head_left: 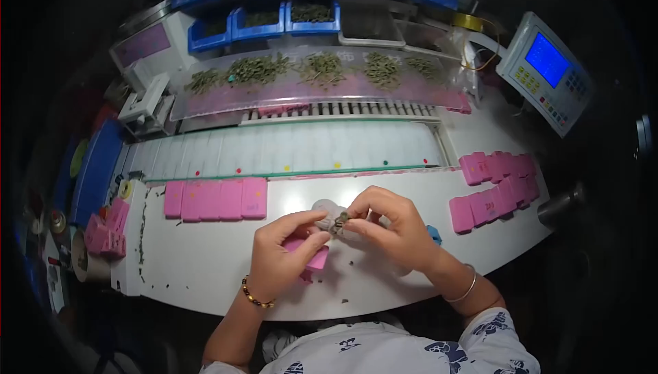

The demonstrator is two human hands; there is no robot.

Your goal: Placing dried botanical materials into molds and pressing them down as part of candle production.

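My left hand (282, 245) curves inward over the white table, its fingers closed round a small pink block (317, 259) that shows below the thumb. Its index fingertip and thumb come close to a few small dark greenish-brown pieces (339, 222). My right hand (397, 227) pinches at these pieces between thumb and index finger; their exact kind is too small to tell. Just behind the fingertips a pale, roundish thing (327, 206) is partly hidden by both hands. A small blue object (433, 234) sits beside my right wrist.
Pink blocks (216, 200) stand in a row at left, with more pink blocks (488, 203) at right. Behind lies a white conveyor (288, 148). Beyond it a clear tray (274, 94) bears greenish piles, below blue bins (313, 18). A control panel (548, 72) stands right.
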